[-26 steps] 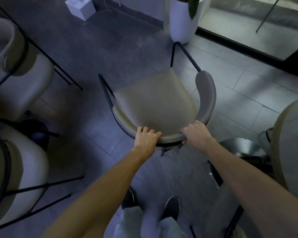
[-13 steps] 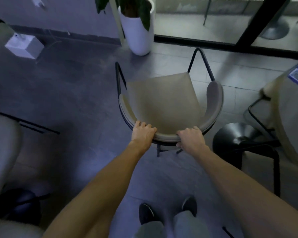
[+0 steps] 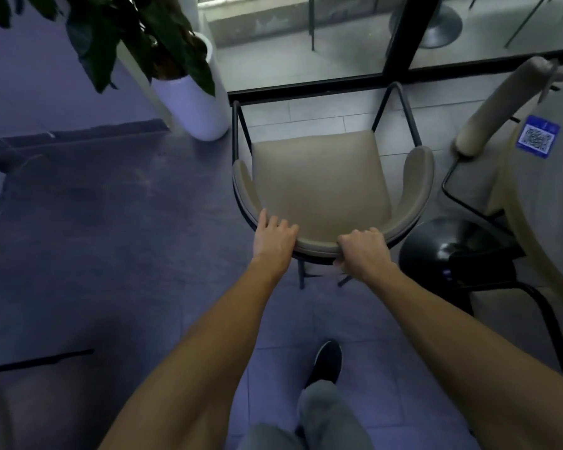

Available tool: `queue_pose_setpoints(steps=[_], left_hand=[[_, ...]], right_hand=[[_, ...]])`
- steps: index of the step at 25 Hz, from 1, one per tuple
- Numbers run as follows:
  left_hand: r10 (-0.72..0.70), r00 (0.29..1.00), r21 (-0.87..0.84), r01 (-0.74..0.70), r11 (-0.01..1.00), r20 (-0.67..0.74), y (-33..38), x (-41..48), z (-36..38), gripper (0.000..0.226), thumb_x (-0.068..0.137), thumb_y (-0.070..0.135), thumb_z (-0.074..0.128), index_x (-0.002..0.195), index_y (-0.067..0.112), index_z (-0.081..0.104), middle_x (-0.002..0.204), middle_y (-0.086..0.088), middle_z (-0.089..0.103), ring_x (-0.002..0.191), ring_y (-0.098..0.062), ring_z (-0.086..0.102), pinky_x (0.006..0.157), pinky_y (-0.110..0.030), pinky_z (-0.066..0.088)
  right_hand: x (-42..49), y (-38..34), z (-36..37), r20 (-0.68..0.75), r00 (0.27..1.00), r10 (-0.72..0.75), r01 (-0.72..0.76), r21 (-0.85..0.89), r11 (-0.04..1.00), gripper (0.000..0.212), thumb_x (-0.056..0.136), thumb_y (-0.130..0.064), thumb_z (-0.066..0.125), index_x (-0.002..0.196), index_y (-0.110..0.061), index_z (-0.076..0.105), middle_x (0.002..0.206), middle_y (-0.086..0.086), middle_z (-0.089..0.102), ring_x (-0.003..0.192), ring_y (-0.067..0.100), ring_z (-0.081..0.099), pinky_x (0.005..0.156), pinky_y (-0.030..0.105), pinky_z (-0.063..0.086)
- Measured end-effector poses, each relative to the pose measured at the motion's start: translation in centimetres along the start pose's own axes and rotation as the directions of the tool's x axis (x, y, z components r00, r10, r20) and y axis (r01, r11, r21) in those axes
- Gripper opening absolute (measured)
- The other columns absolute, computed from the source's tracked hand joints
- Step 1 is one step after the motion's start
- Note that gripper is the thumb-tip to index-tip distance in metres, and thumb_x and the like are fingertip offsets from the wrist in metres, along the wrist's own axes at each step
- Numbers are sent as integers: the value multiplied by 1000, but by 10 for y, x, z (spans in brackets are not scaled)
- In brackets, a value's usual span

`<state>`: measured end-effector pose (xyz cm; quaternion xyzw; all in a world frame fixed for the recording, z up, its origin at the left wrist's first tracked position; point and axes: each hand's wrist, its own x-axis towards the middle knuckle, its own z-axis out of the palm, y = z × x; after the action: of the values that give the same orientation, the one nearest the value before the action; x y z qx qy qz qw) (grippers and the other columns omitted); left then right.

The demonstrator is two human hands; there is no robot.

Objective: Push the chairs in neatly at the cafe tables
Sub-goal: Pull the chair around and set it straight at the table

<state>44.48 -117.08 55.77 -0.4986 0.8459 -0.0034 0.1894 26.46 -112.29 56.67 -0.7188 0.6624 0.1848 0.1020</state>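
Note:
A beige padded chair (image 3: 319, 186) with a thin black metal frame and a curved backrest stands on the floor in front of me, its seat facing away toward the glass wall. My left hand (image 3: 273, 237) rests on the left part of the backrest, fingers lying over its top edge. My right hand (image 3: 364, 253) grips the right part of the backrest, fingers curled round the rim. A round beige cafe table (image 3: 546, 203) with a blue QR sticker is at the right edge.
A white planter (image 3: 199, 105) with a dark green plant stands left of the chair. A second beige chair (image 3: 498, 105) and the table's black round base (image 3: 442, 251) are on the right. A black-framed glass wall (image 3: 400, 37) runs behind. My shoe (image 3: 327, 362) is below.
The chair has swung round with both hands on its backrest, from angled to square toward the glass wall. The planter and the table at the right have come closer in view.

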Motion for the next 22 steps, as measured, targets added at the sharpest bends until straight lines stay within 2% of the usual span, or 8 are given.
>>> queue_pose_setpoints(steps=[5,10,14,17,22], left_hand=[[105,994,6,-105,994,26,-35,45,-12,44,88,10,62,130,23,52,127,-6,56,127,-33,43,120,-56,6],[219,976,-11,-219,976,-5,-71,81,-23,41,88,7,61,125,21,55,122,-7,56,125,-35,43,116,-66,-1],[375,926,-5,-375,927,28,-99,99,-28,39,90,8,56,126,22,55,122,-8,55,125,-36,42,113,-69,0],[478,878,64,-479,875,33,-119,111,-29,37,91,9,55,125,23,56,119,-6,56,122,-36,44,112,-71,2],[566,822,112,-569,815,55,-146,123,-29,38,92,10,55,127,24,57,119,-5,57,124,-33,45,113,-70,3]], right_hand=[[34,-8,-19,9,998,66,-66,21,998,32,84,-47,65,100,-20,69,100,5,71,97,28,67,85,35,41],[66,-25,-39,49,980,195,-198,48,979,33,84,-48,66,101,-20,70,100,4,72,96,27,68,81,34,42],[78,-45,-52,135,941,311,-322,62,945,34,84,-50,66,102,-21,71,102,5,72,96,27,69,78,32,44],[81,-63,-59,166,915,369,-387,94,917,33,88,-47,64,102,-18,70,100,6,72,93,28,69,70,31,39],[84,-104,-68,191,864,467,-500,210,840,29,90,-41,62,101,-15,68,104,8,71,98,29,67,72,32,32]])
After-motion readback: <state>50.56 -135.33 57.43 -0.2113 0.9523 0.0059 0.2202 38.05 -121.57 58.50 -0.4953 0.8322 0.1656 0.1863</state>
